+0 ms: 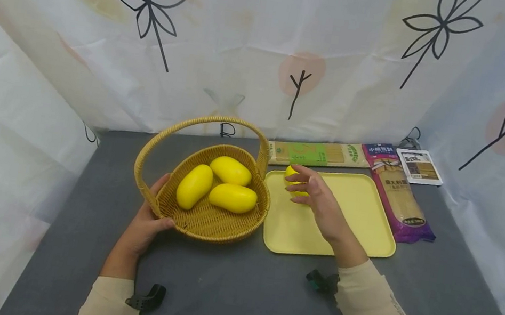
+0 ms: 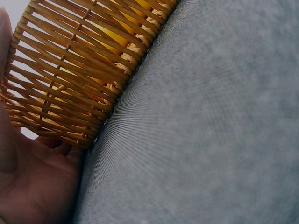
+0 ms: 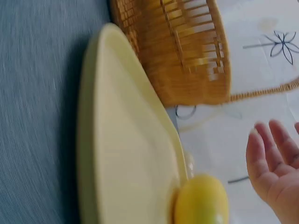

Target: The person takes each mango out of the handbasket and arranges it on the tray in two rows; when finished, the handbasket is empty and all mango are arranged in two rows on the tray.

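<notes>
On the left of the table stands a round wicker basket (image 1: pixel 210 231) with a tall arched handle; three yellow mangoes (image 1: pixel 233 198) lie inside it. My left hand (image 1: pixel 143 228) grips the basket's left side by the handle's foot, thumb over the rim and fingers around the outer wall; the left wrist view shows the palm close against the weave. On the yellow tray (image 1: pixel 356 215), near its back left corner, lies another mango (image 3: pixel 202 200). Above it hovers my right hand (image 1: pixel 321 204), fingers spread and holding nothing; a gap separates them in the right wrist view.
Behind the tray lies a long green-and-beige noodle packet (image 1: pixel 318 154). A purple pasta bag (image 1: pixel 395 191) runs along the tray's right side, with a small white-framed pack (image 1: pixel 419 167) beyond it. A patterned curtain (image 1: pixel 247 60) hangs behind the grey table (image 1: pixel 214 292).
</notes>
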The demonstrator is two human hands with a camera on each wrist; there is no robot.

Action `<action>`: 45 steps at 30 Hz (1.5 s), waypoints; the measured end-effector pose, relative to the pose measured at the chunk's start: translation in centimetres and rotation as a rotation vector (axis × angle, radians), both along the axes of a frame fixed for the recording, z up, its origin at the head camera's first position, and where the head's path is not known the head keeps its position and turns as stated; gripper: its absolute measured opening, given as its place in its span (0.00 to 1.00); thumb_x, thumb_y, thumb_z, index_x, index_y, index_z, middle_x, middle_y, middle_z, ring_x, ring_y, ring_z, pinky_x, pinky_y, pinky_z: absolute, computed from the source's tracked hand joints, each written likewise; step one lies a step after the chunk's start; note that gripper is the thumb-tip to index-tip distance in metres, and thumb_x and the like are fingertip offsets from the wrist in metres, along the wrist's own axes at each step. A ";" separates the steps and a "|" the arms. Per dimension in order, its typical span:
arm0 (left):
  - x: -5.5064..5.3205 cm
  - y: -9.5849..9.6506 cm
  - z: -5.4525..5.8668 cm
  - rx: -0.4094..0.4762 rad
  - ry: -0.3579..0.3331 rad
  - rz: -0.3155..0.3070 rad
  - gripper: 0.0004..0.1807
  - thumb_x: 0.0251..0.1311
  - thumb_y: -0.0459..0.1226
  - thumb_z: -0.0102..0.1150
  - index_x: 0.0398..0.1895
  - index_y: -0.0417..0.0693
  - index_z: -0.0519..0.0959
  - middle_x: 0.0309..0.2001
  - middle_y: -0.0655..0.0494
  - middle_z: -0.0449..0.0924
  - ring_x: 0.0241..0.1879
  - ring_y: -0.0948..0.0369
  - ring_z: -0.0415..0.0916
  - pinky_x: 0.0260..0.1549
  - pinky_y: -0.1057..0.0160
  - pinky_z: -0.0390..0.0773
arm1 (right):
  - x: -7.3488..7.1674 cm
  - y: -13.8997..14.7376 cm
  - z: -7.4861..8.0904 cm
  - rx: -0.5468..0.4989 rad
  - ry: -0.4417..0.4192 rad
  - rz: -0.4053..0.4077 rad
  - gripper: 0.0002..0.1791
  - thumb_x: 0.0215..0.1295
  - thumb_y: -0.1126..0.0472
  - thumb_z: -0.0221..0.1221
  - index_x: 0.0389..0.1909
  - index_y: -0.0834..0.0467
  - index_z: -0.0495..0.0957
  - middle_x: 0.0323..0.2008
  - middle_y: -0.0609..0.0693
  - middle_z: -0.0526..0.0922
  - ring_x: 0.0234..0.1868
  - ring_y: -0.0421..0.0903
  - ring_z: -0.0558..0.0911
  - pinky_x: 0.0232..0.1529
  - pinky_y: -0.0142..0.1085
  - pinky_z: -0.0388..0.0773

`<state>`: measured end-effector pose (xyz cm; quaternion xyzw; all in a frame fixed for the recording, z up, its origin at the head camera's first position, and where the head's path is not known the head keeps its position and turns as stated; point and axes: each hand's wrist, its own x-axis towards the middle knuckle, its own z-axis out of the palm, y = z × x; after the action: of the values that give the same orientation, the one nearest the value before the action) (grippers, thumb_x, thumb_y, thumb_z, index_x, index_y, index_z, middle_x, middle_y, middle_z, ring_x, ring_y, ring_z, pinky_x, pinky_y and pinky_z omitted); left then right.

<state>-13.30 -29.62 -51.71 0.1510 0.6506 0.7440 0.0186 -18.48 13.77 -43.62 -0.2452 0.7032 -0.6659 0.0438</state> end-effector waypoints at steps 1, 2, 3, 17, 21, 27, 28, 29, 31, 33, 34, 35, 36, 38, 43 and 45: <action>0.0 0.0 0.0 0.000 0.001 -0.002 0.60 0.66 0.24 0.74 0.92 0.54 0.46 0.87 0.43 0.42 0.77 0.55 0.59 0.63 0.64 0.74 | 0.1 -0.2 -0.1 -0.038 -0.010 0.035 0.36 0.91 0.42 0.36 0.81 0.65 0.63 0.67 0.71 0.73 0.64 0.70 0.75 0.61 0.54 0.78; -0.1 0.0 0.0 0.002 0.001 -0.003 0.60 0.66 0.24 0.74 0.92 0.54 0.46 0.87 0.43 0.42 0.77 0.55 0.59 0.63 0.64 0.74 | 0.2 -0.5 -0.2 -0.077 -0.019 0.071 0.37 0.91 0.41 0.34 0.82 0.65 0.63 0.67 0.72 0.72 0.64 0.73 0.75 0.61 0.55 0.78; -0.1 0.0 0.0 0.001 0.002 -0.005 0.60 0.66 0.24 0.74 0.92 0.54 0.45 0.87 0.43 0.42 0.77 0.55 0.60 0.63 0.64 0.74 | 0.2 -0.8 -0.2 -0.111 -0.028 0.103 0.38 0.91 0.39 0.34 0.82 0.64 0.63 0.67 0.74 0.71 0.64 0.74 0.74 0.61 0.55 0.77; -0.2 0.0 -0.2 0.001 0.000 0.000 0.60 0.66 0.26 0.76 0.92 0.54 0.46 0.87 0.43 0.42 0.76 0.56 0.59 0.64 0.64 0.73 | 0.1 -5.6 0.6 -0.091 -0.076 0.211 0.54 0.79 0.28 0.54 0.84 0.67 0.56 0.72 0.76 0.66 0.74 0.72 0.67 0.68 0.64 0.69; -0.1 -0.1 -0.3 0.002 0.002 -0.003 0.60 0.66 0.26 0.75 0.92 0.55 0.46 0.87 0.43 0.41 0.76 0.56 0.59 0.64 0.64 0.73 | -0.2 -6.9 0.5 0.002 -0.024 0.198 0.50 0.77 0.31 0.61 0.83 0.62 0.61 0.72 0.72 0.70 0.74 0.70 0.69 0.70 0.62 0.68; 0.0 0.0 -0.1 0.007 0.007 -0.003 0.60 0.65 0.25 0.75 0.91 0.54 0.47 0.87 0.43 0.42 0.77 0.55 0.58 0.66 0.64 0.71 | -0.6 -8.9 0.2 0.178 -0.001 0.204 0.45 0.77 0.40 0.67 0.84 0.57 0.63 0.74 0.62 0.72 0.76 0.60 0.70 0.73 0.56 0.66; 0.0 0.0 -0.1 0.005 0.007 -0.003 0.60 0.65 0.25 0.75 0.91 0.54 0.47 0.87 0.43 0.42 0.77 0.56 0.58 0.66 0.64 0.71 | -0.6 -9.2 0.2 0.223 0.003 0.200 0.45 0.76 0.40 0.68 0.84 0.56 0.63 0.74 0.61 0.72 0.75 0.58 0.70 0.73 0.55 0.66; 0.0 0.0 -0.1 0.004 0.007 -0.004 0.60 0.65 0.25 0.75 0.91 0.54 0.47 0.87 0.43 0.42 0.77 0.56 0.58 0.65 0.64 0.71 | -0.6 -9.5 0.2 0.276 0.013 0.193 0.46 0.75 0.40 0.68 0.84 0.56 0.64 0.74 0.59 0.72 0.75 0.55 0.71 0.73 0.53 0.67; 0.0 0.0 -0.1 0.001 0.005 -0.004 0.60 0.66 0.25 0.75 0.91 0.54 0.47 0.87 0.43 0.42 0.76 0.56 0.59 0.65 0.64 0.72 | -0.7 -10.2 0.3 0.382 0.035 0.183 0.47 0.73 0.39 0.69 0.84 0.56 0.65 0.75 0.57 0.73 0.73 0.52 0.73 0.72 0.51 0.68; 0.0 -0.1 -0.1 0.003 0.004 -0.004 0.60 0.66 0.25 0.75 0.91 0.54 0.47 0.87 0.43 0.41 0.76 0.56 0.60 0.64 0.64 0.73 | -0.7 -10.8 0.3 0.489 0.064 0.173 0.48 0.72 0.37 0.69 0.83 0.55 0.65 0.75 0.55 0.73 0.72 0.49 0.73 0.71 0.49 0.68; 0.0 -0.1 -0.1 0.002 0.004 -0.004 0.60 0.66 0.25 0.74 0.91 0.54 0.47 0.87 0.43 0.41 0.76 0.56 0.60 0.64 0.64 0.73 | -0.8 -11.1 0.4 0.538 0.082 0.171 0.48 0.72 0.37 0.69 0.83 0.55 0.65 0.75 0.55 0.73 0.72 0.49 0.73 0.71 0.48 0.69; 0.0 -0.1 -0.1 0.003 0.004 -0.003 0.60 0.66 0.25 0.74 0.92 0.54 0.46 0.87 0.43 0.41 0.76 0.56 0.60 0.64 0.64 0.73 | -0.8 -11.4 0.3 0.587 0.101 0.170 0.48 0.72 0.37 0.69 0.83 0.55 0.65 0.75 0.55 0.74 0.72 0.49 0.73 0.71 0.48 0.69; 0.0 -0.1 -0.1 0.002 0.004 -0.002 0.60 0.66 0.24 0.74 0.92 0.54 0.46 0.87 0.43 0.41 0.76 0.56 0.60 0.64 0.64 0.73 | -0.9 -11.7 0.3 0.635 0.122 0.168 0.47 0.72 0.37 0.69 0.83 0.55 0.65 0.75 0.55 0.74 0.71 0.49 0.74 0.70 0.47 0.69; 0.0 -0.1 -0.1 0.002 0.004 0.000 0.60 0.66 0.25 0.75 0.92 0.53 0.46 0.87 0.43 0.41 0.76 0.56 0.60 0.64 0.64 0.73 | -0.9 -12.3 0.2 0.735 0.161 0.162 0.44 0.73 0.40 0.69 0.82 0.55 0.67 0.74 0.54 0.74 0.70 0.49 0.75 0.67 0.47 0.71; 0.0 -0.1 -0.2 0.001 0.004 0.001 0.60 0.65 0.24 0.74 0.92 0.54 0.46 0.87 0.44 0.41 0.76 0.56 0.59 0.63 0.64 0.74 | -0.7 -13.2 0.0 0.949 0.206 0.131 0.38 0.75 0.46 0.69 0.82 0.50 0.70 0.71 0.55 0.75 0.61 0.51 0.79 0.54 0.50 0.79; 0.0 -0.1 -0.3 0.002 0.003 -0.003 0.60 0.66 0.24 0.74 0.92 0.55 0.46 0.87 0.44 0.41 0.76 0.56 0.59 0.63 0.64 0.74 | -0.6 -13.4 -0.1 0.993 0.206 0.122 0.39 0.74 0.46 0.70 0.82 0.48 0.70 0.70 0.55 0.75 0.58 0.51 0.81 0.50 0.50 0.80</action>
<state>-13.34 -29.75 -51.98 0.1532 0.6495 0.7445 0.0185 -19.05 0.34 -43.70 -0.3001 0.9199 -0.2199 0.1242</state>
